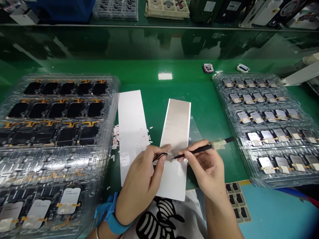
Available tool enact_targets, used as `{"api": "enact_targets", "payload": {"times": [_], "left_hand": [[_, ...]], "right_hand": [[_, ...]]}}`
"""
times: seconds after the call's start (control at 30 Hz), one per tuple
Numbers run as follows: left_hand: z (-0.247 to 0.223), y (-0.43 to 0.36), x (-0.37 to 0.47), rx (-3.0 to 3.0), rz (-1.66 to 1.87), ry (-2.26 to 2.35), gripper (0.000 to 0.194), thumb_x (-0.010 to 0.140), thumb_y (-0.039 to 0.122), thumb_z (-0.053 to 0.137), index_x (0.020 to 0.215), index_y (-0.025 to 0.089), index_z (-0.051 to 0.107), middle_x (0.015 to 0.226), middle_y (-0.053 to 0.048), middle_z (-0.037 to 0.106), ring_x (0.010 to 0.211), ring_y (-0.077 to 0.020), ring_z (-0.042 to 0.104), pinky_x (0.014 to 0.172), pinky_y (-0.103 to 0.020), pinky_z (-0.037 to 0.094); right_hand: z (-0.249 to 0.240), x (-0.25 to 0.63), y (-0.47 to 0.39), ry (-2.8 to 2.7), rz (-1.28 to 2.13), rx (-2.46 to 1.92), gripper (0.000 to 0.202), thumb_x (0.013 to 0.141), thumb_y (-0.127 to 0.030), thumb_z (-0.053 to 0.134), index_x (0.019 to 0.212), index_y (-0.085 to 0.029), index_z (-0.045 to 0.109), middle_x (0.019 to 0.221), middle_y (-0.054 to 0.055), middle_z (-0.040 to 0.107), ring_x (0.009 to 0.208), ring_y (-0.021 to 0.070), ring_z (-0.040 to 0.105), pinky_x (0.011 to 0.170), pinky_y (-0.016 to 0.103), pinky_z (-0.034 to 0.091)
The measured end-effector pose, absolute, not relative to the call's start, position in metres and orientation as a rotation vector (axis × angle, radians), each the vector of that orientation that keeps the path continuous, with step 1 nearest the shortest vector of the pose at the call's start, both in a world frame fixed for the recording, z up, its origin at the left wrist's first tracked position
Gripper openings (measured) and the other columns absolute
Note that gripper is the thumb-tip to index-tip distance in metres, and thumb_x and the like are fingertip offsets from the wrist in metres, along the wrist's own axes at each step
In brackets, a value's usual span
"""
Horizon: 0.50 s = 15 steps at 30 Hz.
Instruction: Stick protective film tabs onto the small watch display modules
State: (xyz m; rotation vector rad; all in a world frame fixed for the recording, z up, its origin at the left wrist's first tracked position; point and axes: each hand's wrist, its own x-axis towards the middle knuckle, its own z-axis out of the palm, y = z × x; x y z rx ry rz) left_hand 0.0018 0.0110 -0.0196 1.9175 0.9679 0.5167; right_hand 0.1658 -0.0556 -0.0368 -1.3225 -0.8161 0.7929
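Observation:
My left hand (143, 181) is closed, pinching a small dark-edged screen module (160, 155) between thumb and fingers; most of it is hidden. In my right hand (206, 169) is a pair of black tweezers (199, 150), its tip pointing left at a small pale film piece (169, 156) beside the module. Whether the tip touches the film I cannot tell. Under both hands lies a white backing sheet (171, 184) whose upper part carries a greyish-beige strip (176, 121). A second white sheet (131, 122) lies to the left, with small red-and-white scraps (115, 136) around it.
A clear tray (113, 99) of black screens stands on the left; another clear tray (234, 126) with silver-backed modules is on the right. Two small containers, one pink-rimmed (208, 68) and one white (243, 68), sit at the back. A shelf (142, 22) with trays and boxes runs behind.

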Motion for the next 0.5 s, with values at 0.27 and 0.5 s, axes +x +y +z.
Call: {"api": "enact_targets", "payload": {"times": [0.27,0.5], "left_hand": [[-0.011,0.002,0.002,1.305,0.758,0.918,0.008,0.104,0.034,0.046,0.106,0.027,0.049,0.074,0.005,0.061,0.055,-0.0073,0.052,0.054,-0.018,0.044],[-0.011,0.003,0.005,0.983,0.736,0.761,0.019,0.104,0.041,0.045,0.103,0.024,0.052,0.066,0.005,0.045,0.056,-0.007,0.043,0.048,-0.015,0.032]], "right_hand": [[-0.021,0.158,-0.05,-0.818,0.824,-0.941,0.01,0.096,-0.013,0.058,0.098,-0.023,0.057,0.089,0.001,0.068,0.069,0.0111,0.068,0.065,0.027,0.061],[-0.019,0.134,-0.041,-0.853,0.815,-0.903,0.012,0.099,-0.013,0.05,0.101,-0.024,0.053,0.092,0.0,0.065,0.065,0.0113,0.07,0.06,0.029,0.065]]}}
